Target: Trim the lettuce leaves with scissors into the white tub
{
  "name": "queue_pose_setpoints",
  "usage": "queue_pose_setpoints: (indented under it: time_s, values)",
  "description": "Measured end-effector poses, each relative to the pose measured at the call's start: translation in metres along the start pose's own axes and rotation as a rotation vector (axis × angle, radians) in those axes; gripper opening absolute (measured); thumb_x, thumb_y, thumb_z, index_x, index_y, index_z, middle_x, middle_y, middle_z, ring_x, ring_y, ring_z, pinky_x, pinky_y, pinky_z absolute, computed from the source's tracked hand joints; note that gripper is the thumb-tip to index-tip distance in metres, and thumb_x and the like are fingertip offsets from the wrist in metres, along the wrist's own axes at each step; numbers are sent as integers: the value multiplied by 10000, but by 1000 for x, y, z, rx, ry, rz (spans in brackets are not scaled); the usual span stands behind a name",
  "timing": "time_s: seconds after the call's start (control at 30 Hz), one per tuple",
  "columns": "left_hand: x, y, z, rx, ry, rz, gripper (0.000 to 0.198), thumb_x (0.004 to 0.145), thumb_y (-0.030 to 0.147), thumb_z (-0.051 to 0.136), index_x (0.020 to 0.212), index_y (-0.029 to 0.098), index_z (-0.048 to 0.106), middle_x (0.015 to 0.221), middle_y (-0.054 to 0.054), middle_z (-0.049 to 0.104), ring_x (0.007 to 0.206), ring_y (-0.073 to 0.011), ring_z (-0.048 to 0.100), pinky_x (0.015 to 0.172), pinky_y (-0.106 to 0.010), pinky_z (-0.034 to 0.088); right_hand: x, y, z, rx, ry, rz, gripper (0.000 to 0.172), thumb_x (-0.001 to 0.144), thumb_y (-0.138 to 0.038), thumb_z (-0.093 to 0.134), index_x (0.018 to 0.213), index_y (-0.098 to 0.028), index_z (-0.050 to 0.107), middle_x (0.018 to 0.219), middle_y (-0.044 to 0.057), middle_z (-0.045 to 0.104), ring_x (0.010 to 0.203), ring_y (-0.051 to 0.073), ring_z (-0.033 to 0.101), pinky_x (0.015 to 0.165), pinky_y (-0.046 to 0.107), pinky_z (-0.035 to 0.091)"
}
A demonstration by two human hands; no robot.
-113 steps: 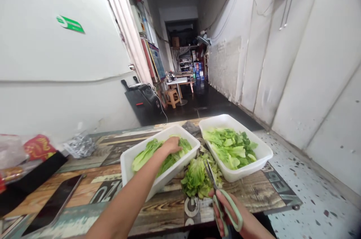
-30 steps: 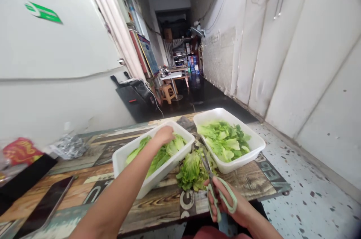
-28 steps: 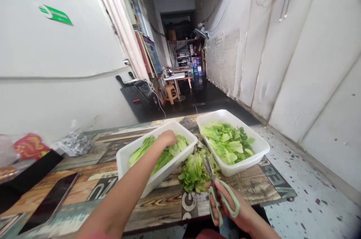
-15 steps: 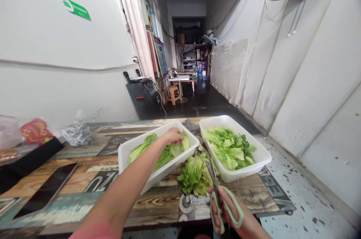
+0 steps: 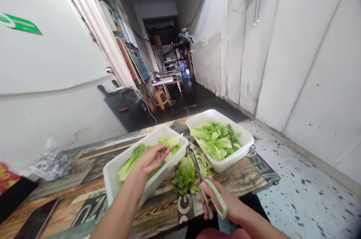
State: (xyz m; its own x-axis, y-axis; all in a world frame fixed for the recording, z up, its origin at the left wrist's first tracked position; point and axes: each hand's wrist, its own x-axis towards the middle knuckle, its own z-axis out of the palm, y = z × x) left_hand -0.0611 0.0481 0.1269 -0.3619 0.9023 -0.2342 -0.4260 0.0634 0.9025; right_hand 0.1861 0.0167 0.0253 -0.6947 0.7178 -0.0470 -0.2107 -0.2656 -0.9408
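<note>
My left hand is over the left white plastic tub, palm turned partly up, fingers loosely apart and nothing in them. Lettuce leaves lie in that tub below and around it. In my right hand is a pair of scissors with pale green handles, fingers through the loops. Its blades point up and away from me, slightly parted, above a heap of lettuce trimmings on the table between the tubs. The right white tub holds more cut lettuce leaves.
The wood-patterned table bears a phone at left, a crumpled silvery plastic bundle and a dark tray edge. A grey cloth lies behind the tubs. Beyond stand a black case and a stool.
My left hand has drawn back from the leaves at the left tub's far right end and turned its palm up, fingers loosened. The view has swung right and tilted. The scissors stay in my right hand.
</note>
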Motion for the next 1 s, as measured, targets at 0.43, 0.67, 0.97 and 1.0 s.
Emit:
queue_pose_setpoints:
  time_s: [0.43, 0.67, 0.97, 1.0]
  values:
    - [-34, -32, 15, 221, -109, 154, 319, 702, 2, 749, 891, 144, 535, 721, -24, 677, 730, -225, 736, 682, -271, 626, 10, -9, -7, -147, 48, -57, 682, 670, -811, 589, 1000, -217, 536, 669, -70, 525, 446, 83, 513, 434, 229, 405]
    - [-38, -44, 16, 293, -49, 184, 361, 636, 60, 820, 856, 150, 548, 738, -36, 695, 682, -226, 731, 631, -266, 621, 20, -5, -5, -128, 94, -12, 553, 717, -749, 610, 792, -223, 455, 538, -88, 483, 356, 96, 470, 345, 241, 441]
    - [-29, -44, 16, -42, 20, -75, 84, 870, 31, 565, 861, 115, 559, 831, -136, 727, 674, -177, 723, 563, -206, 599, -1, -5, -12, -510, 90, -152, 525, 841, -643, 536, 1130, -206, 560, 795, 15, 606, 687, 189, 597, 664, 327, 491]
    - [-29, -45, 17, -50, 16, -82, 68, 883, 39, 551, 881, 103, 571, 828, -142, 729, 667, -176, 722, 560, -206, 601, -4, -8, -13, -618, 109, -201, 458, 860, -585, 549, 1111, -203, 583, 888, 47, 638, 793, 219, 615, 743, 346, 489]
